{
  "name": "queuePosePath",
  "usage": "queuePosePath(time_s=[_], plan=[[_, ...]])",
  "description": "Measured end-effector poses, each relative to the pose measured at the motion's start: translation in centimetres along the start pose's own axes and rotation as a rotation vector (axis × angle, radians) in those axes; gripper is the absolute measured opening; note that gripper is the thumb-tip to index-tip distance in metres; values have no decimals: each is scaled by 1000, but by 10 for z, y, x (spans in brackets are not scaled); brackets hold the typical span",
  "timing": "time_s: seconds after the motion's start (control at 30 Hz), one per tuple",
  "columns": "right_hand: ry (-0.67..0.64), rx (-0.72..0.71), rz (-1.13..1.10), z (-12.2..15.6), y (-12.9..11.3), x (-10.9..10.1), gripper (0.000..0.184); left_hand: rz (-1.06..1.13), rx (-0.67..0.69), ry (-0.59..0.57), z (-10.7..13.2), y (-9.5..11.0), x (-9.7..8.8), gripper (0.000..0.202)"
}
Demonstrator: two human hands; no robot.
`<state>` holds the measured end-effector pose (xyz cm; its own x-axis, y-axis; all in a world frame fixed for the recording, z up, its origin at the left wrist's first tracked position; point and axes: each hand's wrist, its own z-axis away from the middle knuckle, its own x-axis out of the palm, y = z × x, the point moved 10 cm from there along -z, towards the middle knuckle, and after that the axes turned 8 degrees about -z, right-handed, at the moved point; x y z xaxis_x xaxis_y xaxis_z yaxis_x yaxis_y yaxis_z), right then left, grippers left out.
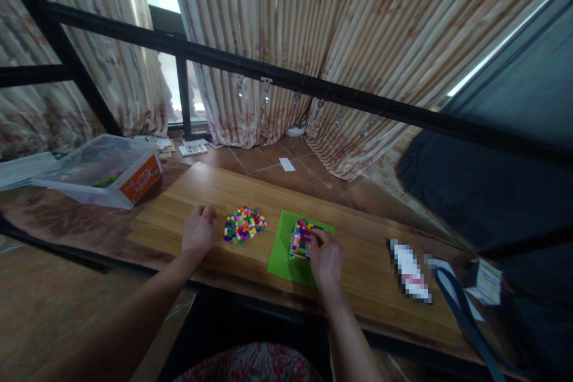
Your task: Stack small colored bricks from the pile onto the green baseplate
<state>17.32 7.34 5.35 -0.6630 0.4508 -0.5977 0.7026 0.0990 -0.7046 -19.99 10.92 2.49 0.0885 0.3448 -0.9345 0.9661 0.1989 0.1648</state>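
Head view, the only one. Plate (278, 253), green and studded, lies flat on the board (367, 268); I place everything from it. Near the plate's middle sits the block (301, 240), a compact build of small many-coloured bricks. Right hand (326, 253) is over the plate, at the block's right side: thumb and fingers drawn narrow, tips down at its top. Whether a brick is between them I can't tell from here. Left hand (200, 230) is well left of the plate, fingers loosely curled; anything inside is hidden. Pile (245, 225) of loose bricks lies between that hand and the plate, apart from both. Tub (142, 179) stands farther left, some green inside.

My judgement on working well: square a brick to its neighbours before pressing, then push straight down; a slanted push could tip the edge ones. The left hand might serve better bracing the plate. Light fingertips, knuckles off the block.
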Motion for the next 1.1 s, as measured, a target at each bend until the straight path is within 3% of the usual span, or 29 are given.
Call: queuePosePath(time_s=[0.67,1.1], plan=[[106,268,-291,1,33,-4,42,-11,-12,-27,1,0,3,33],[121,356,-273,0,47,0,42,-5,-11,-21,2,0,1,32]])
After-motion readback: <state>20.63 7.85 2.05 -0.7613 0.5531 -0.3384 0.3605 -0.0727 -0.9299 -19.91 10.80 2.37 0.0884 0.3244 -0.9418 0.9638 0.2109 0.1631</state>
